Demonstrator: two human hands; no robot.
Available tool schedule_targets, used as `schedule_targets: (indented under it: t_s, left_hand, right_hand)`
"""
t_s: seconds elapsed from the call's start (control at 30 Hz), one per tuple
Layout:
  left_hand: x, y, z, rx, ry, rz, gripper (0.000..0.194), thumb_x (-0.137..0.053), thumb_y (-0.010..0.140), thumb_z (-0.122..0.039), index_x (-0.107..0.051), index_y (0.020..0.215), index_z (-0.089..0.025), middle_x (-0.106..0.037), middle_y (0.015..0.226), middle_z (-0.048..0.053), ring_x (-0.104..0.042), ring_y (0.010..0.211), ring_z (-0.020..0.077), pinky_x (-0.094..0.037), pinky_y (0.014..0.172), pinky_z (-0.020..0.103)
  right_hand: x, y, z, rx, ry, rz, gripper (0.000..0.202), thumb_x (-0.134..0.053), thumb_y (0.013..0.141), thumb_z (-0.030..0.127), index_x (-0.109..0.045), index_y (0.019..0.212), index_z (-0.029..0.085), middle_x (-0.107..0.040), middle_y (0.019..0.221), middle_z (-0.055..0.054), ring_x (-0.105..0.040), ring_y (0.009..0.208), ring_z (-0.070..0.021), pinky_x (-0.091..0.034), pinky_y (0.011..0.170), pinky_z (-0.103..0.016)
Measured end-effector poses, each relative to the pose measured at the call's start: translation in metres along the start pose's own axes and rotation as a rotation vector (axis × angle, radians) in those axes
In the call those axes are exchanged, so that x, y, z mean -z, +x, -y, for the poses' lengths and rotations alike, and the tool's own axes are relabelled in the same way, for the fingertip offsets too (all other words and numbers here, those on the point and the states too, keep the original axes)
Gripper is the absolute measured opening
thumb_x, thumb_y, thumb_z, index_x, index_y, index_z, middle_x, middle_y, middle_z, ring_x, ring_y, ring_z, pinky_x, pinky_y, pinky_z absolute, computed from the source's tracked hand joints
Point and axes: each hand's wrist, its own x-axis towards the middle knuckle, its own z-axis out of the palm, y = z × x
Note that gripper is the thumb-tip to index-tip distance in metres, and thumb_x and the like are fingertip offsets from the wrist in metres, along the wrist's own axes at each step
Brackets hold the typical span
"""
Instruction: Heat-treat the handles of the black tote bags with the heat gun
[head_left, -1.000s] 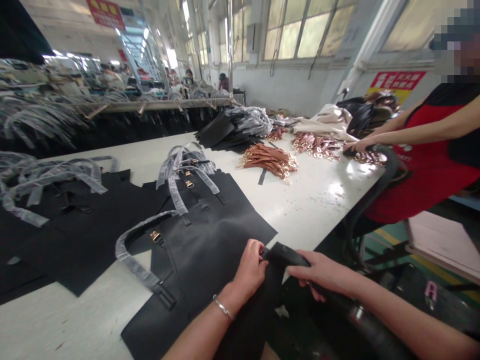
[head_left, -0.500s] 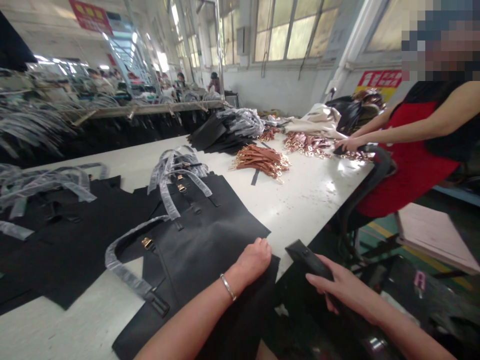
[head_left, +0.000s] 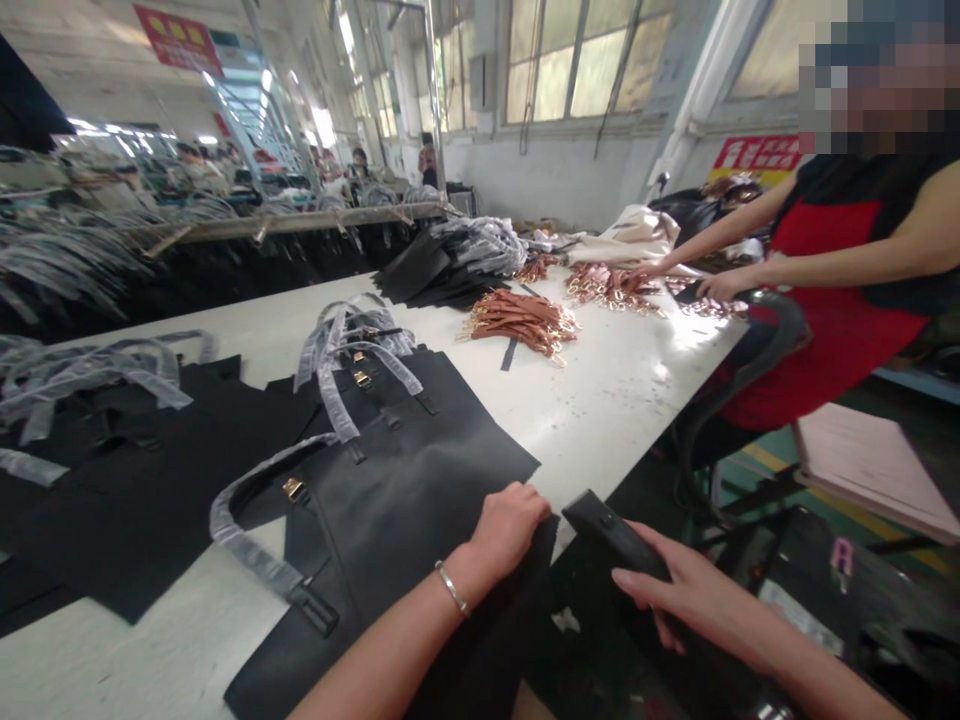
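My left hand [head_left: 510, 525], with a silver bangle at its wrist, is closed on the right edge of a black leather bag panel [head_left: 427, 460]. The panel lies on the table with its near part hanging over the edge. Plastic-wrapped handles [head_left: 236, 525] and a gold clasp [head_left: 295, 490] are attached to it. Just right of the table edge, my right hand [head_left: 682, 580] grips a black, flat-ended nozzle [head_left: 611, 530]. Its tip points toward my left hand without touching the panel. The lower part of the nozzle is lost against the dark background.
More black panels [head_left: 127, 500] with wrapped handles lie to the left. Brown straps with gold hooks [head_left: 521, 322] are heaped on the white table [head_left: 585, 400]. At right a co-worker in a red apron [head_left: 840, 330] stands by a black hose [head_left: 787, 330]. A stool [head_left: 877, 460] is behind.
The co-worker's arm has reached left to the brown straps. My nozzle has moved slightly left and down, and my left hand has shifted a little to the right along the panel edge.
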Motion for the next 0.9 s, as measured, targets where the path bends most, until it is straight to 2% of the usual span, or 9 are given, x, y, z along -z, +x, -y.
schedule_targets:
  t_s: [0.13,0.3,0.4,0.5,0.57,0.67,0.77,0.9]
  left_hand:
    - [0.002,0.003,-0.011,-0.234,0.230,0.076,0.013,-0.047,0.092,-0.015,-0.060,0.087,-0.016,-0.060,0.088,0.007,-0.055,0.085,0.0201,-0.046,0.067,0.028]
    - [-0.004,0.018,-0.015,-0.310,0.294,0.109,0.019,-0.040,0.092,-0.009,-0.058,0.086,-0.012,-0.058,0.084,0.011,-0.056,0.078,0.0215,-0.049,0.063,0.030]
    - [-0.009,0.025,-0.015,-0.222,0.280,0.124,0.020,-0.036,0.092,-0.007,-0.056,0.090,-0.011,-0.058,0.086,0.011,-0.058,0.074,0.0203,-0.050,0.063,0.031]
    - [-0.009,0.024,-0.016,-0.038,0.221,0.153,0.021,-0.037,0.090,-0.004,-0.055,0.095,-0.012,-0.060,0.091,0.009,-0.060,0.076,0.0199,-0.051,0.067,0.031]
    - [-0.006,0.017,-0.016,0.076,0.129,0.131,0.023,-0.039,0.088,-0.002,-0.055,0.098,-0.014,-0.061,0.094,0.007,-0.060,0.083,0.0192,-0.051,0.074,0.031]
    - [-0.004,-0.005,-0.013,0.184,0.025,-0.006,0.028,-0.041,0.087,-0.002,-0.053,0.107,-0.017,-0.060,0.103,0.006,-0.056,0.096,0.0186,-0.048,0.087,0.031]
    - [-0.007,-0.028,-0.007,0.271,0.006,-0.161,0.027,-0.048,0.086,-0.009,-0.050,0.112,-0.018,-0.055,0.114,0.008,-0.050,0.108,0.0224,-0.043,0.096,0.038]
    - [-0.015,-0.044,0.000,0.278,-0.099,-0.264,0.027,-0.050,0.087,-0.012,-0.049,0.113,-0.017,-0.051,0.120,0.010,-0.047,0.112,0.0237,-0.041,0.100,0.043]
  right_hand:
    - [0.004,-0.002,-0.010,0.004,0.000,-0.035,0.073,-0.063,0.078,0.046,-0.032,0.139,0.019,-0.056,0.061,0.006,-0.057,0.040,-0.0122,-0.043,0.035,-0.018]
    - [0.007,-0.004,-0.019,0.001,0.009,-0.049,0.071,-0.062,0.080,0.047,-0.032,0.139,0.021,-0.057,0.063,0.006,-0.058,0.041,-0.0124,-0.044,0.036,-0.019]
    - [0.007,-0.006,-0.017,0.002,0.001,-0.063,0.073,-0.063,0.079,0.048,-0.031,0.139,0.020,-0.057,0.063,0.005,-0.058,0.041,-0.0123,-0.043,0.036,-0.019]
    - [0.007,-0.007,-0.009,-0.009,0.001,-0.038,0.077,-0.063,0.078,0.048,-0.029,0.141,0.020,-0.057,0.062,0.005,-0.058,0.041,-0.0121,-0.043,0.036,-0.018]
    - [0.007,-0.008,-0.003,-0.023,-0.001,0.004,0.076,-0.063,0.078,0.046,-0.030,0.141,0.021,-0.056,0.062,0.006,-0.057,0.040,-0.0114,-0.042,0.036,-0.018]
    - [0.007,-0.007,0.005,-0.033,-0.003,0.115,0.067,-0.064,0.078,0.043,-0.037,0.136,0.022,-0.056,0.063,0.006,-0.056,0.039,-0.0096,-0.041,0.035,-0.016]
    - [0.010,-0.002,0.010,-0.051,-0.024,0.243,0.049,-0.064,0.079,0.041,-0.049,0.120,0.020,-0.056,0.063,0.006,-0.055,0.037,-0.0081,-0.039,0.033,-0.014]
    - [0.011,0.012,0.016,-0.101,-0.052,0.324,0.028,-0.062,0.081,0.040,-0.053,0.098,0.019,-0.058,0.062,0.005,-0.053,0.035,-0.0072,-0.039,0.030,-0.014]
